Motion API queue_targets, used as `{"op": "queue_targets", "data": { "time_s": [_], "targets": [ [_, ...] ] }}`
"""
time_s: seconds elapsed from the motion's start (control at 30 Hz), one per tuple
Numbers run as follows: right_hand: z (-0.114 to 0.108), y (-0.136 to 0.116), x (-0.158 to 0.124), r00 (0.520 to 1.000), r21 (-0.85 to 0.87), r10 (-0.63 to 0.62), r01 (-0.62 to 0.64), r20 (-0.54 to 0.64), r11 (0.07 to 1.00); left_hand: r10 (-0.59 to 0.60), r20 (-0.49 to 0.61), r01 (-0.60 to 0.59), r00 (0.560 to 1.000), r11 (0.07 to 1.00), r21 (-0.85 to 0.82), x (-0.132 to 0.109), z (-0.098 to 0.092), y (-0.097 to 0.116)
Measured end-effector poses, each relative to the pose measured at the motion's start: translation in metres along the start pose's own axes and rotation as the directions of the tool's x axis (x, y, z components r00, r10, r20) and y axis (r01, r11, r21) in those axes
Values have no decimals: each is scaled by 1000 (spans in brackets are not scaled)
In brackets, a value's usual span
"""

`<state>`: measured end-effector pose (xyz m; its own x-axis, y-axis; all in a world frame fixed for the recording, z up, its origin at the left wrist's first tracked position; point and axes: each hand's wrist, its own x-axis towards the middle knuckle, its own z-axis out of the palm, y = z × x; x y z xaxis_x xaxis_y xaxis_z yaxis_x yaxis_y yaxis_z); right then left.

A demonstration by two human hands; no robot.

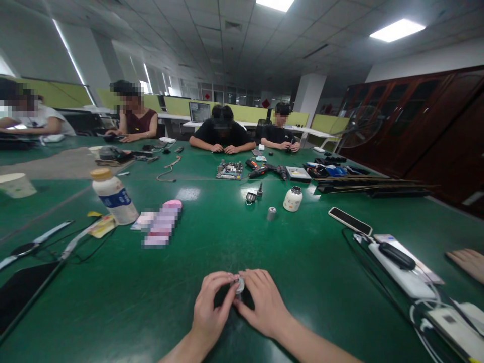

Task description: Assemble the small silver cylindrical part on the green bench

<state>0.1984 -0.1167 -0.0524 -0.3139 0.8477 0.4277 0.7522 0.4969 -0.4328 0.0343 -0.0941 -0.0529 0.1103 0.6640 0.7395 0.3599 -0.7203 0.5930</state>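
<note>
Close in front of me, my left hand [212,305] and my right hand [264,302] meet around a small round whitish-grey piece [239,286]. Thumb and fingers of both hands pinch it, and they cover much of it, so its exact kind does not show. Farther up the green table [212,252] stand a small silver cylinder [271,214] and a white flask [292,199] with its mouth uncovered. Left of the flask are a dark cap-like piece with a ring [250,197] and a small dark upright part [259,189].
On the left stand a bottle [113,196] and a pink-purple packet [165,223]. A circuit board [229,170] and power drills [266,171] lie farther back. To the right are a phone [350,221], a cabled power strip [401,267] and another person's hand [469,262]. Several people sit around the table.
</note>
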Motion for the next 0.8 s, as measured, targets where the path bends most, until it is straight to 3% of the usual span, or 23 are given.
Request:
{"op": "queue_targets", "data": {
  "time_s": [0.3,0.47,0.6,0.8],
  "targets": [
    [-5,-3,3,999,29,29,-30,41,999,23,52,-26,998,998,65,2,1,1],
    [-13,0,4,999,246,38,-36,-3,969,-56,138,39,989,992,124,0,1,3],
    [-15,5,4,990,407,106,-59,-94,912,-142,225,93,964,972,217,-1,1,3],
    [-14,-5,14,984,430,164,-118,-72,895,-196,358,122,913,968,218,0,3,0]
  ]
}}
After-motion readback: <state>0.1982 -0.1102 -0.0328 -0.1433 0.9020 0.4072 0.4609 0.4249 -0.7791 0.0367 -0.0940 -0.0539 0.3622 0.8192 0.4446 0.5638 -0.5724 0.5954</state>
